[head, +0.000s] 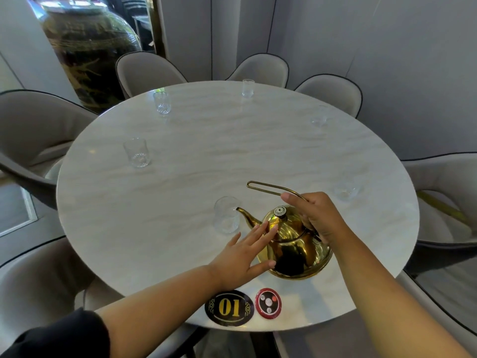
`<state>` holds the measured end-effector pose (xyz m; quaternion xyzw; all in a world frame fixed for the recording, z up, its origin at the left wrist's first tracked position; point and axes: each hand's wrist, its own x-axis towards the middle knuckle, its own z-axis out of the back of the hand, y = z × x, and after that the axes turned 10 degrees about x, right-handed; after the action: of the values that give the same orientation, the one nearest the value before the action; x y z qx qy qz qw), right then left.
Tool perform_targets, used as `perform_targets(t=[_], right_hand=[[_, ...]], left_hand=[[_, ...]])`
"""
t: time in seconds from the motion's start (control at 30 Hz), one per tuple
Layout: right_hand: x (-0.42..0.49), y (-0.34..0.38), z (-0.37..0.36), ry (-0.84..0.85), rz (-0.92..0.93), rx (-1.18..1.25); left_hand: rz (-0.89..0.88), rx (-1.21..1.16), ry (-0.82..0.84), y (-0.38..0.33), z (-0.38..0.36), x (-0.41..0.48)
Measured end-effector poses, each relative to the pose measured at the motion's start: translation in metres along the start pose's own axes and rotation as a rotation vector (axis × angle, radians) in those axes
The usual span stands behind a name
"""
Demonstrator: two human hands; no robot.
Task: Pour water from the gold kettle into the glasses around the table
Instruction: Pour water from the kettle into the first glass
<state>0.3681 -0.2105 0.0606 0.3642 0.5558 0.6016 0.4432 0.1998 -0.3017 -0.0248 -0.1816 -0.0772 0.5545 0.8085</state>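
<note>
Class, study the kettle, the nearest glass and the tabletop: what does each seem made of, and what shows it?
The kettle: probably polished metal with a gold finish; it mirrors its surroundings. The glass: clear glass, possibly plastic; the surface beneath shows through. The tabletop: glossy pale marble or a marble imitation; soft wavy veins, bright reflections.

This looks like a restaurant dining room. A round marble bench [180, 177] carries an oval "01" number plaque [229, 308] and a red call-button disc [268, 303]. Padded grey chairs [149, 71] ring it, with glasses [136, 152] set before them.
</note>
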Motion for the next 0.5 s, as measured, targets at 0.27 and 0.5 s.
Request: perform_targets(t=[0.27,0.5], right_hand=[[0.005,0.009,-0.009,0.035,-0.013,-0.1],[0.007,0.015,-0.014,0.026,-0.025,-0.129]], left_hand=[[-0.008,-0.032,0.045,0.003,0.007,-0.005],[-0.014,-0.038,0.053,0.007,0.012,-0.004]])
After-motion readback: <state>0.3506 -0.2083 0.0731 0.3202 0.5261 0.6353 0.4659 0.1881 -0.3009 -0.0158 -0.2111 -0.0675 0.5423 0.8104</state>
